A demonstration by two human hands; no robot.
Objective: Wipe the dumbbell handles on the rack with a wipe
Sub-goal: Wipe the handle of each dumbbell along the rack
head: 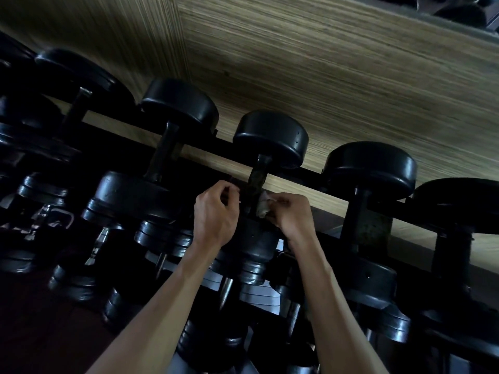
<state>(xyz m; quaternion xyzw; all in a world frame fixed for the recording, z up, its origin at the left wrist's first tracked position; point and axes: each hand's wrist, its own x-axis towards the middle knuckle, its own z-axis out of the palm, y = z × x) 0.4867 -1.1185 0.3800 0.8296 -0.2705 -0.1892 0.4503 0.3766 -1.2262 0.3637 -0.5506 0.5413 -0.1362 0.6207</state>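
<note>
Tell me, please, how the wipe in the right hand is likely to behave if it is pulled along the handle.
The wipe looks crumpled and bunched in the right hand, so it is probably floppy and should wrap round the handle. It seems thin and light, so it may bunch or slip unless gripped firmly.

Wall (337, 76) behind: panels with fine horizontal wood-grain striping, tan-brown. Vertical seam (183, 49) between two panels, left of centre; the left panel reads darker and blurred.

Top right corner: dark ledge (459, 25) running diagonally, with dark rounded shapes (456, 9) above it; too dim to identify.

Lower left: dark reddish-brown floor (35, 319), poorly lit.

Lower centre: pale grey flat slabs (259, 295), stacked or stepped, partly hidden. Material unclear.

Left edge, mid-height: pale markings (32, 220) on a dark surface, blurred, not legible.
</note>
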